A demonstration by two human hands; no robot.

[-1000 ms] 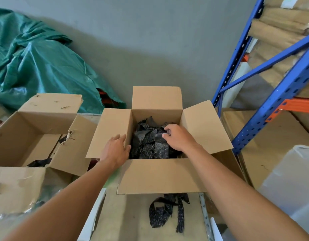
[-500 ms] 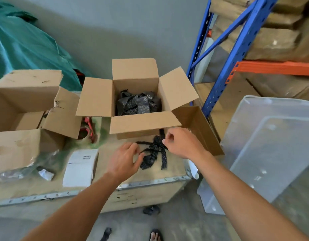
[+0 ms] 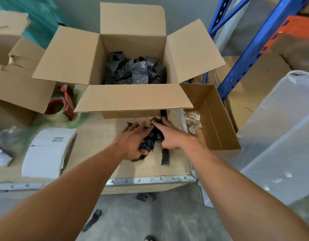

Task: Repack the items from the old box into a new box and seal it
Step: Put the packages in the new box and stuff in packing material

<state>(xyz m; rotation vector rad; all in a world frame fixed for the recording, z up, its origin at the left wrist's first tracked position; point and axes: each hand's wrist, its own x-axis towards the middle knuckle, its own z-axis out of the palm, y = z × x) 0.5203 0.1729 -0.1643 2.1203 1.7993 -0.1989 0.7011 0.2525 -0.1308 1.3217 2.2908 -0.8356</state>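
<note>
The new cardboard box (image 3: 132,100) stands mid-table with all flaps open and holds a heap of black plastic packets (image 3: 134,70). The torn old box (image 3: 19,87) sits to its left. A loose bundle of black packets (image 3: 151,140) lies on the table in front of the new box, with one strip (image 3: 165,158) trailing toward me. My left hand (image 3: 132,141) presses the bundle from the left with spread, straight fingers. From the right, my right hand (image 3: 169,134) touches it, fingertips on its far end.
A red tape dispenser (image 3: 63,105) lies between the boxes, and a stack of white labels (image 3: 47,150) lies near left. A small open carton (image 3: 218,122) hangs off the table's right side. Blue racking (image 3: 251,53) and a translucent bin (image 3: 280,136) stand right. Black scraps (image 3: 145,196) lie on the floor.
Both hands came out of the new box and dropped to the loose black bundle on the table. The view tilted down and moved closer, and the hands closed in on the bundle.
</note>
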